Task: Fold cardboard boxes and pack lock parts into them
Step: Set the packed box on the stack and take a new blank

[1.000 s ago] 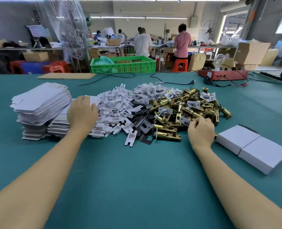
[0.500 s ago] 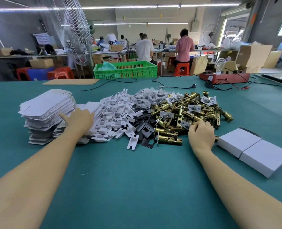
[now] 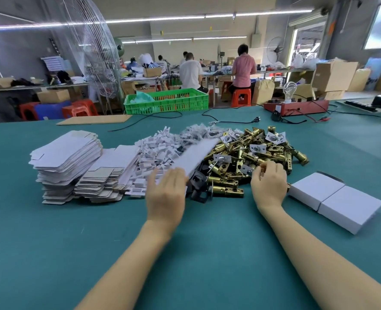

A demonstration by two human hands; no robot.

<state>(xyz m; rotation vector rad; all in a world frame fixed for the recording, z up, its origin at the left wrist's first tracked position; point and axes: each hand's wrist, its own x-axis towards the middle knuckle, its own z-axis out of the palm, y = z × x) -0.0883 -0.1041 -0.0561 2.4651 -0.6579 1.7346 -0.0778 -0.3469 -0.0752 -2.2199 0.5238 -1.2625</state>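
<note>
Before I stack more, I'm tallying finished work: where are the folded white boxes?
Head view, right side: two folded white boxes lie on the green table, beside the brass latch pile.

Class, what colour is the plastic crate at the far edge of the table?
Green crate, head view.

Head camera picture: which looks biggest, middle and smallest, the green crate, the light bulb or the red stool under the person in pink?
1. green crate
2. red stool
3. light bulb

All sit far back, so the order seems fair.
</note>
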